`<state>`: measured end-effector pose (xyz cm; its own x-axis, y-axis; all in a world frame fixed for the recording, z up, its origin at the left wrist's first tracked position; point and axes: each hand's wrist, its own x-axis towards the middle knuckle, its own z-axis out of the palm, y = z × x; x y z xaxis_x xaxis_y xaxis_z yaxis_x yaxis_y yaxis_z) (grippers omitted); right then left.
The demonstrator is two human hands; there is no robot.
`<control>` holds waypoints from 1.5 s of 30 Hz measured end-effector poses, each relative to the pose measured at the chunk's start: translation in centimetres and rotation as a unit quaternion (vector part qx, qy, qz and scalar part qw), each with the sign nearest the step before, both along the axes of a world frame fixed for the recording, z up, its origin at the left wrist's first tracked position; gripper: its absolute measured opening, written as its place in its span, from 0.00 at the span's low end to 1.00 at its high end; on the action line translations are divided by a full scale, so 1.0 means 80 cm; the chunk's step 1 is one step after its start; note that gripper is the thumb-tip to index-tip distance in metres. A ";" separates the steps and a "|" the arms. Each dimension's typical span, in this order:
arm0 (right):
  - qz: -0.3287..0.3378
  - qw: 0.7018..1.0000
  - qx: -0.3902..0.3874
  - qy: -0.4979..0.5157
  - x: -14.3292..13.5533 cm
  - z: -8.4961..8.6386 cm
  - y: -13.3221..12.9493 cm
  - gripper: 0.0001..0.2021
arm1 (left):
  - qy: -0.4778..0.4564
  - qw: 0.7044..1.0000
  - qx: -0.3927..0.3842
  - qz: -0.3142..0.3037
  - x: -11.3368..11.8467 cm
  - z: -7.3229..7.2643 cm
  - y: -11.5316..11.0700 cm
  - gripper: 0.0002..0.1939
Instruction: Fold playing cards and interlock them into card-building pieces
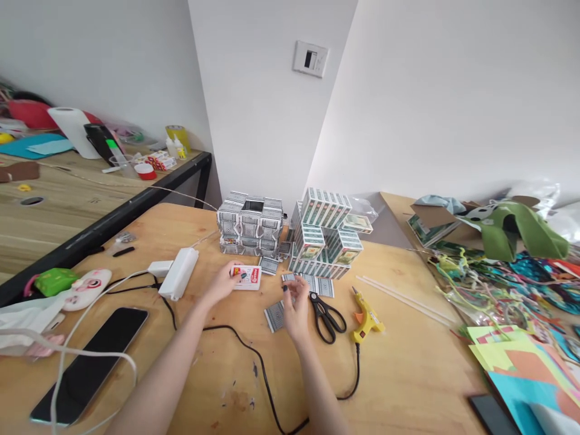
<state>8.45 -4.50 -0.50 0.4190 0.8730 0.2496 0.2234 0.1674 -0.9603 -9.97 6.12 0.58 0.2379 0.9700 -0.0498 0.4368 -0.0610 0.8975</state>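
Observation:
In the head view my left hand (222, 284) is closed on a playing card (252, 279), its red and white printed side up, low over the table. My right hand (295, 311) hovers to the right of it, fingers curved and apart, with nothing visible in them. Just left of the right hand lies a patterned grey card (274, 316). More grey-backed cards (325, 287) lie beyond its fingertips. Behind both hands stands a structure built of folded cards (251, 225). Beside that structure are stacked card boxes (324, 205). Black-handled scissors (328, 317) rest right of my right hand.
A yellow glue gun (366, 317) lies right of the scissors, its black cord (244, 345) looping across the table. White glue sticks (403, 297) lie behind it. At left are a white power adapter (179, 275) and a phone (93, 362). Craft materials (512, 284) crowd the right side.

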 end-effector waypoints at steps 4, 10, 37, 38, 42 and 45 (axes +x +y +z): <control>-0.015 0.998 -0.050 -0.035 0.025 -0.006 -0.033 0.11 | 0.099 0.993 0.028 0.056 -0.013 0.007 0.034 0.13; -0.058 0.970 -0.102 -0.213 0.021 -0.010 -0.057 0.22 | 0.153 0.986 0.033 0.060 -0.022 0.002 0.053 0.10; -0.076 0.947 -0.070 -0.303 -0.001 0.022 -0.062 0.39 | 0.093 0.971 0.146 0.164 -0.009 0.002 0.000 0.12; -0.070 0.948 -0.074 -0.303 -0.001 0.021 -0.061 0.39 | 0.084 0.974 0.134 0.165 -0.009 0.003 -0.004 0.13; -0.050 0.927 -0.129 -0.350 -0.002 0.013 -0.062 0.42 | 0.052 0.987 0.098 0.112 -0.004 0.007 -0.023 0.16; -0.074 0.896 -0.191 -0.393 -0.009 0.006 -0.065 0.43 | 0.044 0.993 0.071 0.078 0.007 0.007 -0.039 0.17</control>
